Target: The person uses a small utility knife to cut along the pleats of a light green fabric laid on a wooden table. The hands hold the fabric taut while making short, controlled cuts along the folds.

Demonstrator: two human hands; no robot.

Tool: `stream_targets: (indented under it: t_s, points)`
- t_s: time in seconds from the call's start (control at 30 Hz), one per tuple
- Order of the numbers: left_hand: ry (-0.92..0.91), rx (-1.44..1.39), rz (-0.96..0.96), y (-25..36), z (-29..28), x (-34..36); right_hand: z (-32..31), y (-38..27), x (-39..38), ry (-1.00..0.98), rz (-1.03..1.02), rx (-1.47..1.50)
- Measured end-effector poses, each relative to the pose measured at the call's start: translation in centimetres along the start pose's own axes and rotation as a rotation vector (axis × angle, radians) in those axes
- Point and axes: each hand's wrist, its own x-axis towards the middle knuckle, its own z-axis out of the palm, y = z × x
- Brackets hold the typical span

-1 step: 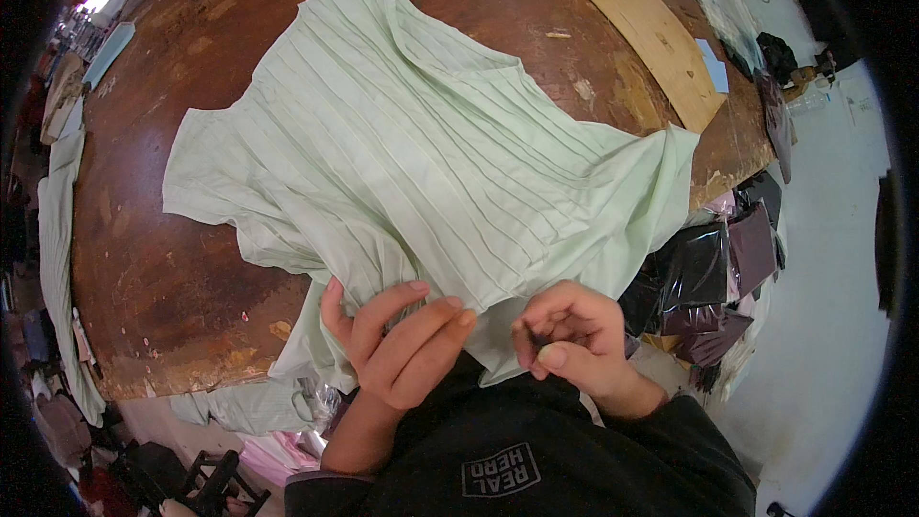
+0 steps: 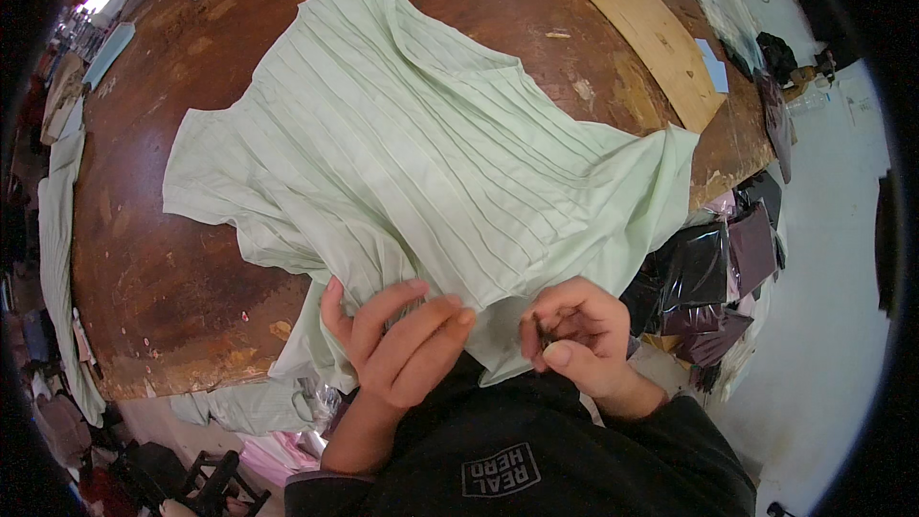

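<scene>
A pale green pleated short-sleeved top lies spread on the brown wooden table, its lower edge hanging toward me over the table's near side. My left hand is closed on the cloth near that lower edge, fingers curled over the folds; its thumb is hard to make out. Just right of it, my right hand is raised in front of the hem with curled fingers. A small dark thing sits between its thumb and fingers, too small and shaded to name. That hand appears apart from the cloth.
A tan board and a light blue card lie at the table's far right. Dark packets in clear plastic are heaped below its right edge. Another pale green garment hangs at the left. Pink plastic lies below.
My right hand has shifted slightly right, its thumb and fingers a little further apart around the small dark thing. The left hand and the top look the same.
</scene>
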Motion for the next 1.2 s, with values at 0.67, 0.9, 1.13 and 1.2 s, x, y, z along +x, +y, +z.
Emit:
stream_targets:
  t_s: [0.67, 0.9, 1.13, 1.2]
  points:
    - [-0.229, 0.246, -0.053, 1.5, 1.5, 3.5, -1.6, 2.4, 1.4, 0.215, -0.109, -0.463]
    - [-0.158, 0.088, -0.117, 0.9, 1.2, 2.7, -1.6, 1.6, 2.2, 0.234, -0.262, -0.791]
    - [-0.161, -0.054, -0.139, 0.5, 0.7, 2.6, -0.3, 0.8, 4.0, 0.112, -0.392, -1.035]
    - [-0.153, -0.086, -0.152, 0.4, 0.6, 2.6, -0.7, 1.3, 4.3, 0.082, -0.434, -1.014]
